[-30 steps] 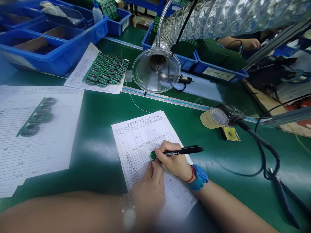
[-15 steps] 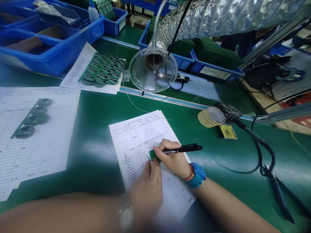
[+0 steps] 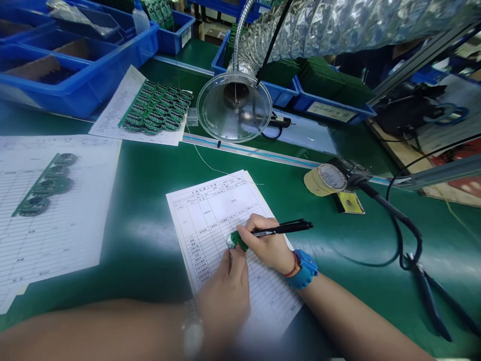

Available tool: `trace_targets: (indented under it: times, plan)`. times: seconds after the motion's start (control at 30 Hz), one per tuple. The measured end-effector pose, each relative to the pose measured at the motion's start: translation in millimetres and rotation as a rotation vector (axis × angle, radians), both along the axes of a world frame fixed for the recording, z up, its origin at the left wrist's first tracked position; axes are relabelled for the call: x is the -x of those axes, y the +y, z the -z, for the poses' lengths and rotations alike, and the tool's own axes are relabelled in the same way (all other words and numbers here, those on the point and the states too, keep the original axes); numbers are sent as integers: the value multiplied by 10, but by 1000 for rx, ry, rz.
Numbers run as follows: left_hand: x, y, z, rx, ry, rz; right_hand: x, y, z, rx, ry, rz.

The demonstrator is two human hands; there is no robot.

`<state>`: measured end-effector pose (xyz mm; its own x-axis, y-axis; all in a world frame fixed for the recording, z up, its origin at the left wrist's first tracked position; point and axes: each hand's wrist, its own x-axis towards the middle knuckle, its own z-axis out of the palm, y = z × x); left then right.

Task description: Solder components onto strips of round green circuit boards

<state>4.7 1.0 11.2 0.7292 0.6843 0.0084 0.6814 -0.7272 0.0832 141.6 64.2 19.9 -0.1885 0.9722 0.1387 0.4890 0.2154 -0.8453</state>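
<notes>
1. Green antistatic bench mat (image 3: 143,260) fills the scene, with blue plastic bins (image 3: 93,85) beyond it and a clear fume-extractor hood (image 3: 233,106) hanging from a foil duct (image 3: 330,30).
2. From the head view, a printed paper form (image 3: 221,200) lies on the mat; its Chinese heading and table entries are too small to read, as is the bin label (image 3: 330,111).
3. A round green circuit board (image 3: 236,240) is held just above the form's lower half.
4. Left hand (image 3: 223,296): fingers pinch the board from below.
5. Right hand (image 3: 263,245): fingers are clenched around a black marker pen (image 3: 285,228), its long axis nearly level, tip pointing left at the board; the barrel's white lettering is illegible.
6. Strips of circuit boards (image 3: 45,185) lie on a ruled sheet (image 3: 60,220) to the left, and blue-handled pliers (image 3: 428,301) lie to the right.
</notes>
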Motion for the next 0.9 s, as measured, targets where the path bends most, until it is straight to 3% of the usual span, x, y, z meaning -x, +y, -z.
trace_targets:
  times: [0.9]
  plan:
    - [17, -15, 45, -25, -56, -15, -2, 10, 4, -31, -26, -26]
